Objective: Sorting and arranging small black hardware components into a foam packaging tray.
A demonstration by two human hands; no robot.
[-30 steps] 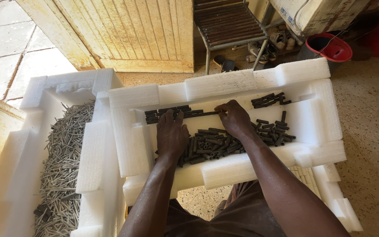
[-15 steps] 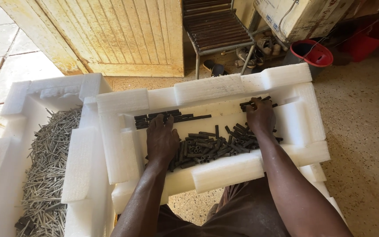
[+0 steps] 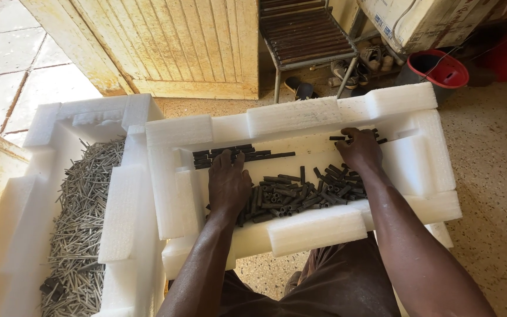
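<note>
Pressing flat, left hand (image 3: 228, 183) is lying released on short dark tubes (image 3: 300, 192) inside foam tray (image 3: 300, 114); right hand (image 3: 359, 149) is curling onto tubes near tray's far wall, grip unclear.

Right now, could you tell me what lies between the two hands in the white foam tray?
In the head view, a loose pile of short dark tubes lies on the tray floor between the left hand and the right hand.

left hand (image 3: 228, 185): flat, palm down | right hand (image 3: 359, 149): extended forward, fingers curled
</note>
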